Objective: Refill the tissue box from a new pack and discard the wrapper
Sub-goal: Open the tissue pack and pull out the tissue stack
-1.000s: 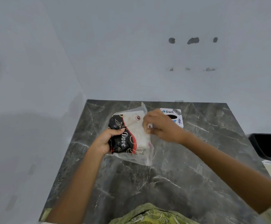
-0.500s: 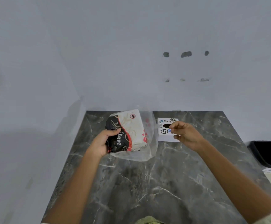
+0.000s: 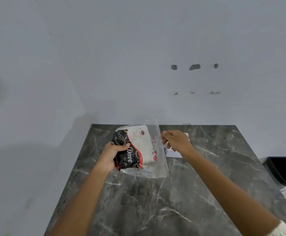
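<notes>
While gripping the black end of the tissue pack [image 3: 135, 149] above the marble table [image 3: 155, 201], the left hand [image 3: 112, 155] is closing tightly; the right hand [image 3: 177, 142] is pinching its clear wrapper [image 3: 159, 150], hiding most of the tissue box [image 3: 173, 153] behind

I see a dark grey marble-patterned tabletop [image 3: 155, 201] with pale veins spreading beneath and beyond the fingers. Behind the fingertips rises a plain pale grey wall [image 3: 104, 57]; well above and right of them it carries three dark patches [image 3: 194, 66], with three fainter scuffs [image 3: 192, 92] lower down. Far right of the fingers, off the tabletop's edge, sits a black bin [image 3: 285, 171].
</notes>
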